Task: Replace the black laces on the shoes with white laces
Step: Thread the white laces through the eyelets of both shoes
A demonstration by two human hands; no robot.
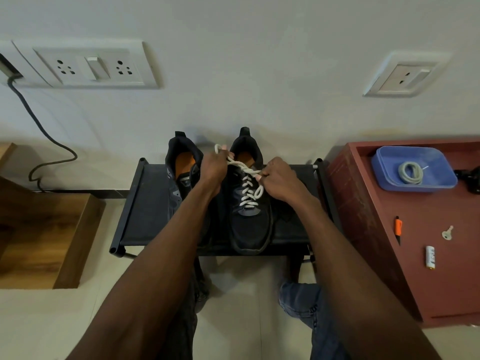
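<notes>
Open rack (145, 211) surface left of the shoes (249, 203); red cabinet (368, 203) tight on the right.

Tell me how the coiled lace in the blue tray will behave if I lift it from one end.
The coiled lace in the blue tray is soft cord, so it would probably uncoil and hang limp. It looks light and should lift easily. Its loops lie loose, with nothing visibly binding them, so they might snag each other.

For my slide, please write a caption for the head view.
Both hands tie the white lace on the right shoe.
</notes>
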